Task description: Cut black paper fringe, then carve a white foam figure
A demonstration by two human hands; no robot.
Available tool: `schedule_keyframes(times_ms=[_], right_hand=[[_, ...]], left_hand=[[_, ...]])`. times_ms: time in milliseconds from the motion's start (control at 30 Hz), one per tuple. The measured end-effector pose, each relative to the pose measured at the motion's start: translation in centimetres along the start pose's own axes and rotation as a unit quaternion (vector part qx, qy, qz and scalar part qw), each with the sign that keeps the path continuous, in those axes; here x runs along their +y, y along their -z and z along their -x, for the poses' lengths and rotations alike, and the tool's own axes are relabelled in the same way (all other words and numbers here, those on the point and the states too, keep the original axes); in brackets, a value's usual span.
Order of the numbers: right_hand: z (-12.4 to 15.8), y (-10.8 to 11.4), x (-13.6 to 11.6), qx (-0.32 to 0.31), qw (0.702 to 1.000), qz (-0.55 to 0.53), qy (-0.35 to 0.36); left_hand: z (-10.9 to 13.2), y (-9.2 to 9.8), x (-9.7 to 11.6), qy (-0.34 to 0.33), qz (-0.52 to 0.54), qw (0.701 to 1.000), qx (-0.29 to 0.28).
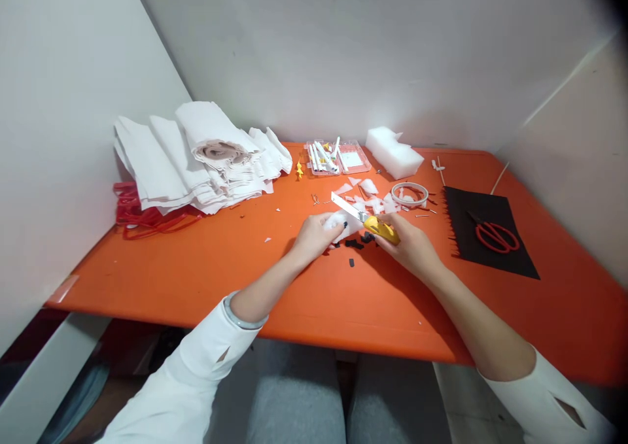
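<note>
My right hand (409,241) is closed round the yellow handle of a utility knife (366,218). Its long blade points up and left, over a small white foam piece (338,221). My left hand (314,235) pinches that foam piece against the orange table (196,267). Small black scraps (356,242) lie between my two hands. White foam offcuts (370,195) are scattered just beyond the blade.
A stack of folded white cloth bags (206,159) with red handles lies at the back left. Behind are a clear case of pens (333,157), a white foam block (394,151) and a tape ring (409,194). Red scissors (495,236) rest on a black sheet (510,254) to the right.
</note>
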State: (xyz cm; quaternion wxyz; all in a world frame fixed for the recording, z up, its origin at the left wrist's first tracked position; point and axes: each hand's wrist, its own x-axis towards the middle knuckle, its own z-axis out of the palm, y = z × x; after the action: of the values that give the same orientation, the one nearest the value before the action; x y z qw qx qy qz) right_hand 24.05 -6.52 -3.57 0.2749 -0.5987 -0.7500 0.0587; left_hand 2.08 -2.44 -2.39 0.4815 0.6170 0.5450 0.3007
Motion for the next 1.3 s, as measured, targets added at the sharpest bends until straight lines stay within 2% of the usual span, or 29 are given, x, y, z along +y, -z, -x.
schedule_keyframes(times_ms=[200, 367, 533, 800, 1067, 1300], right_hand=[[0.0, 0.4, -0.3, -0.066, 0.996, -0.046, 0.024], [-0.1, 0.6, -0.2, -0.068, 0.997, -0.032, 0.004], [-0.2, 0.7, 0.2, -0.063, 0.998, -0.026, 0.015], [-0.4, 0.8, 0.4, -0.072, 0.997, -0.036, -0.008], [-0.3, 1.3, 0.1, -0.094, 0.991, -0.082, 0.037], [-0.4, 1.4, 0.6, -0.101, 0.992, -0.067, 0.033]], left_hand=[[-0.3, 0.0, -0.1, 0.018, -0.027, 0.999, 0.038], [-0.2, -0.2, -0.2, 0.026, 0.012, 1.0, 0.005], [-0.6, 0.1, -0.3, 0.019, 0.059, 0.998, 0.019], [0.2, 0.4, 0.2, 0.015, -0.033, 0.999, -0.01], [-0.1, 0.3, 0.4, 0.028, -0.031, 0.999, 0.034], [-0.2, 0.6, 0.2, 0.0, 0.014, 1.0, 0.002]])
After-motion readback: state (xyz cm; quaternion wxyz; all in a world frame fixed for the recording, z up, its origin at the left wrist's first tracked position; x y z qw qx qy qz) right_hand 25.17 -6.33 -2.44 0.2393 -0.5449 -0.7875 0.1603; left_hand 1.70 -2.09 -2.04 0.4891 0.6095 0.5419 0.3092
